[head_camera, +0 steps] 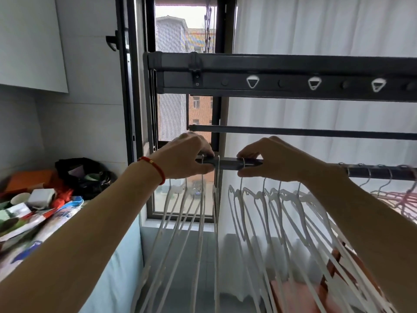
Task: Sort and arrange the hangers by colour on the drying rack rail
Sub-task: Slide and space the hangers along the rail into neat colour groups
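A dark drying rack rail runs left to right at chest height. Several white hangers hang from it in a row. My left hand grips the rail's left end, with its fingers around the hooks of the leftmost white hangers. My right hand pinches the hook of a white hanger on the rail, just right of a short bare stretch. Pink hangers hang further right, past several metal hooks.
Two more dark rails and a wide bar with white triangular loops cross above. A window and a white curtain lie behind. A cluttered counter with boxes and bags stands at the left.
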`<action>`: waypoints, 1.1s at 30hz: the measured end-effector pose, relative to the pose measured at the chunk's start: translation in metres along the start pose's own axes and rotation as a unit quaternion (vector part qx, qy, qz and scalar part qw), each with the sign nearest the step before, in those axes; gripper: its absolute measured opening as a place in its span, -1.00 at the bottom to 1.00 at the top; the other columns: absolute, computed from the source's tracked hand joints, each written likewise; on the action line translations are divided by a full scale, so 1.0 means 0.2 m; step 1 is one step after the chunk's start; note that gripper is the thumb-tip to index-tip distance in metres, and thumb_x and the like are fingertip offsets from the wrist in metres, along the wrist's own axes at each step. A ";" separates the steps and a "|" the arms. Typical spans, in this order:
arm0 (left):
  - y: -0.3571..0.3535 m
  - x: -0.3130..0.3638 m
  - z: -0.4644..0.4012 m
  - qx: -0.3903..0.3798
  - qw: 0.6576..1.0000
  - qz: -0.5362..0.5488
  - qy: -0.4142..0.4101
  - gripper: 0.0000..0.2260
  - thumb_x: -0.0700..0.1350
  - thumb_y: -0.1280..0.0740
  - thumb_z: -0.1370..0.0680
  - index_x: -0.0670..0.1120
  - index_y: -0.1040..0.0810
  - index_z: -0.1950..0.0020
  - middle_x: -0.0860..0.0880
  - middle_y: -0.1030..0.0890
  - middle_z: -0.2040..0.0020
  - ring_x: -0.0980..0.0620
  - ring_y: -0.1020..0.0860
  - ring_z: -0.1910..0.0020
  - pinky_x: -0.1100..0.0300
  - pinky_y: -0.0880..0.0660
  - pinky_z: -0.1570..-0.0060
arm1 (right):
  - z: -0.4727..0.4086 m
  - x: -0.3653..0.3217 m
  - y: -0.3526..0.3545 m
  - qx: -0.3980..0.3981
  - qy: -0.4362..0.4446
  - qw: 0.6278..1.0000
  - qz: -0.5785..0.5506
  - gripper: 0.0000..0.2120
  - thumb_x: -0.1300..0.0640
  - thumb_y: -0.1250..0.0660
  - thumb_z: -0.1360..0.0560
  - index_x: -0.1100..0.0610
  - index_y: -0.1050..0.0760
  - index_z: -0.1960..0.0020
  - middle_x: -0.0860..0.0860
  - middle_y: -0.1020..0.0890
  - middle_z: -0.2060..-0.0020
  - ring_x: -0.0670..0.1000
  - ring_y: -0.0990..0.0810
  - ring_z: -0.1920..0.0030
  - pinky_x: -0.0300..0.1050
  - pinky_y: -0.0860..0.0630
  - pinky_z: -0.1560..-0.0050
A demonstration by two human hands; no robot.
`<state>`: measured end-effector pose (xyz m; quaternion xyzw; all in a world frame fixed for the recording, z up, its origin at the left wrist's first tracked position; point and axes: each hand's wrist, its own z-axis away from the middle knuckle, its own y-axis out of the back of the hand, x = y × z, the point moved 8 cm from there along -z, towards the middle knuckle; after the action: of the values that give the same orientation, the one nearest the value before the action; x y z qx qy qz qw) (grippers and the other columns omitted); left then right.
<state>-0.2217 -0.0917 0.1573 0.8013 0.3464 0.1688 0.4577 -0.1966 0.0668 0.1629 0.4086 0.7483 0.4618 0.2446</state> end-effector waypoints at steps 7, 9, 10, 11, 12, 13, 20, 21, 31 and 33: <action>0.01 0.01 -0.01 0.008 1.000 0.014 0.005 -0.77 0.03 -0.45 -0.50 0.00 -0.67 -0.13 0.07 -0.64 -0.07 0.07 -0.53 -0.11 0.07 -0.49 -0.21 | -0.03 -0.04 -0.01 -0.003 0.020 1.000 -0.001 -0.67 -0.23 -0.39 -0.44 0.01 -0.65 0.05 -0.06 -0.67 0.22 -0.03 -0.64 0.19 0.09 -0.59 0.11; 0.02 0.00 -0.01 0.008 1.000 0.014 0.008 -0.76 0.03 -0.45 -0.50 0.00 -0.67 -0.13 0.06 -0.63 -0.09 0.07 -0.52 -0.13 0.06 -0.48 -0.23 | -0.03 -0.05 -0.01 -0.002 0.017 1.000 0.000 -0.67 -0.22 -0.40 -0.43 0.03 -0.66 0.05 -0.05 -0.67 0.21 -0.03 -0.65 0.19 0.09 -0.60 0.10; 0.02 0.00 -0.01 0.007 1.000 0.013 0.010 -0.76 0.02 -0.45 -0.50 0.00 -0.67 -0.13 0.06 -0.63 -0.10 0.06 -0.52 -0.14 0.05 -0.47 -0.24 | -0.03 -0.05 -0.01 -0.002 0.015 1.000 -0.002 -0.64 -0.25 -0.38 -0.42 0.03 -0.65 0.05 -0.04 -0.67 0.21 -0.02 -0.65 0.19 0.10 -0.60 0.10; 0.02 0.00 -0.01 0.006 1.000 0.012 0.012 -0.77 0.02 -0.45 -0.50 0.00 -0.67 -0.13 0.06 -0.63 -0.10 0.06 -0.51 -0.14 0.05 -0.47 -0.24 | -0.03 -0.05 -0.01 -0.004 0.016 1.000 -0.003 -0.59 -0.30 -0.34 -0.40 0.03 -0.65 0.04 -0.04 -0.67 0.22 -0.02 -0.64 0.20 0.10 -0.60 0.10; 0.02 0.00 -0.01 0.005 1.000 0.013 0.013 -0.77 0.02 -0.45 -0.50 0.00 -0.67 -0.12 0.06 -0.63 -0.10 0.06 -0.51 -0.14 0.03 -0.47 -0.25 | -0.03 -0.06 -0.01 -0.008 0.018 1.000 -0.002 -0.55 -0.33 -0.31 -0.38 0.02 -0.65 0.04 -0.04 -0.67 0.21 -0.02 -0.64 0.20 0.11 -0.60 0.11; 0.02 0.00 -0.01 0.004 1.000 0.015 0.015 -0.77 0.03 -0.45 -0.49 0.01 -0.67 -0.12 0.06 -0.62 -0.11 0.06 -0.50 -0.15 0.01 -0.47 -0.25 | -0.03 -0.06 -0.02 -0.011 0.021 1.000 0.000 -0.52 -0.36 -0.30 -0.37 0.02 -0.64 0.03 -0.04 -0.67 0.20 -0.02 -0.64 0.19 0.10 -0.61 0.11; 0.02 -0.01 -0.01 0.003 1.000 0.020 0.014 -0.79 0.05 -0.45 -0.49 0.02 -0.68 -0.09 0.07 -0.63 -0.07 0.04 -0.49 -0.15 -0.04 -0.44 -0.24 | 0.09 0.09 0.04 -0.028 -0.030 0.999 -0.014 -0.27 -0.27 -0.45 -0.34 0.04 -0.45 -0.41 -0.04 -0.61 -0.24 -0.08 -0.57 -0.18 -0.22 -0.47 -0.14; 0.02 -0.01 0.00 0.004 1.000 0.022 0.016 -0.79 0.05 -0.45 -0.49 0.03 -0.68 -0.09 0.07 -0.64 -0.06 0.04 -0.49 -0.14 -0.04 -0.44 -0.24 | 0.12 0.13 0.05 -0.035 -0.044 0.998 -0.001 -0.28 -0.26 -0.47 -0.35 0.03 -0.44 -0.42 -0.05 -0.60 -0.25 -0.07 -0.57 -0.20 -0.22 -0.46 -0.14; 0.02 -0.02 0.00 -0.002 0.999 0.034 0.023 -0.79 0.04 -0.46 -0.49 0.03 -0.68 -0.09 0.07 -0.64 -0.04 0.07 -0.51 -0.10 -0.01 -0.47 -0.23 | 0.15 0.12 0.04 -0.004 -0.004 1.000 0.022 -0.65 -0.22 -0.43 -0.43 0.04 -0.60 0.02 -0.09 -0.59 0.30 -0.07 -0.55 0.29 -0.03 -0.55 0.16; 0.02 -0.02 0.00 -0.002 0.999 0.034 0.023 -0.79 0.05 -0.46 -0.48 0.03 -0.68 -0.08 0.08 -0.64 -0.03 0.07 -0.51 -0.09 -0.01 -0.48 -0.23 | 0.14 0.10 0.04 0.005 0.001 1.000 0.023 -0.66 -0.22 -0.42 -0.43 0.03 -0.61 0.01 -0.10 -0.59 0.30 -0.07 -0.57 0.30 -0.03 -0.57 0.16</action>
<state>-0.2223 -0.0960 0.1617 0.8073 0.3293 0.2034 0.4455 -0.1846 0.0994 0.1570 0.4264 0.7415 0.4635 0.2313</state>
